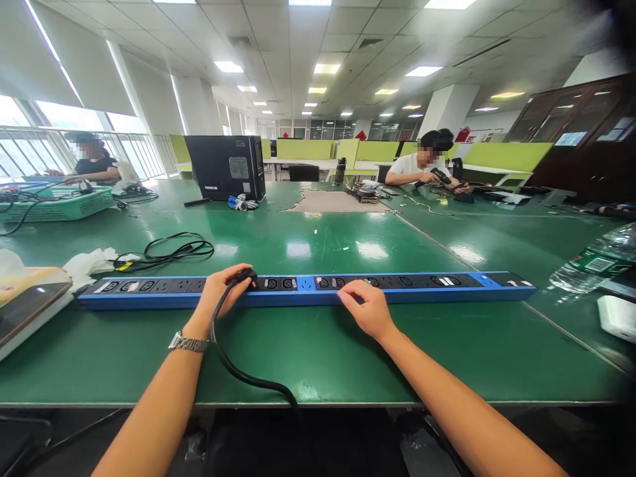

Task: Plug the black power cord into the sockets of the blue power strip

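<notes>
A long blue power strip (298, 299) with black sockets on its upper face lies across the green table. Over its left half, my left hand (221, 291) is closed around a black plug (247, 275). Whether the plug's pins sit in a socket cannot be made out. From the plug, a thick black cord (231, 368) curves down past my wrist and over the table's front edge. My right hand (366, 308) has its fingers curled together at the strip's near edge, right of the middle, with nothing visible in them.
A coiled black cable (179, 248) lies behind the strip at left, and a phone (34, 311) on a box stands left. A water bottle (601, 258) is at right. Farther back are a computer case (226, 167), a green basket (69, 204) and two seated people.
</notes>
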A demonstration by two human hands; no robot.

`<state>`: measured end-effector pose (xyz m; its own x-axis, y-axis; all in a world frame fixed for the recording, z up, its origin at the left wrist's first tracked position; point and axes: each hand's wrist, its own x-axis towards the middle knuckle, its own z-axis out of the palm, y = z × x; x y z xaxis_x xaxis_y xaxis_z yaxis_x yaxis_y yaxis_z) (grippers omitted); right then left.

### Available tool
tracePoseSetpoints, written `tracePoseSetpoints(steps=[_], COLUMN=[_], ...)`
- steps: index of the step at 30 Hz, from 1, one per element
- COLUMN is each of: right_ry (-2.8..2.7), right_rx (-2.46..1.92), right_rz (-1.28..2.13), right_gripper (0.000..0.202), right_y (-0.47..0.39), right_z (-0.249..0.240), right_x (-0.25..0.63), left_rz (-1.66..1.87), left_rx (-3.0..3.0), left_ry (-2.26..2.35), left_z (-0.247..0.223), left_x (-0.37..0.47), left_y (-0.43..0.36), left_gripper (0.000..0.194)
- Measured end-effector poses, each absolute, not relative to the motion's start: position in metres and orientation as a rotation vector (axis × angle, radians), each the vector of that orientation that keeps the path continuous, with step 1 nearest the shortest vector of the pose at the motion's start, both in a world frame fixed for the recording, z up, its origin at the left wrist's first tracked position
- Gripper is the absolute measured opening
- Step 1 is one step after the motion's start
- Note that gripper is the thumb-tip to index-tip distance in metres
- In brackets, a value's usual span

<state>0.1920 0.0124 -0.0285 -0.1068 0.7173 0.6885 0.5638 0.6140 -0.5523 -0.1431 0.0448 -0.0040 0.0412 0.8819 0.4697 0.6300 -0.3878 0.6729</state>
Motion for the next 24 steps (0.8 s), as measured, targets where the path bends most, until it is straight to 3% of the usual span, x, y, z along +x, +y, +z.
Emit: tracePoseSetpoints(steps=[12,24], right_ry=[-1.778,-1.778], right_rx=[-1.046,-1.037], right_rz=[0.201,0.218], right_gripper=[0.020,0.022], right_y=[0.013,0.013], right_z=[-0.030,-0.028], right_x=[0.192,0.193], left_rz=[1.054,1.118], left_rx=[2.300,2.393], left_ry=[1.581,1.636], left_z=[0.003,-0.011], left_x=[-0.135,-0.132], left_y=[0.038,0.043], left_gripper=[0.037,0.039])
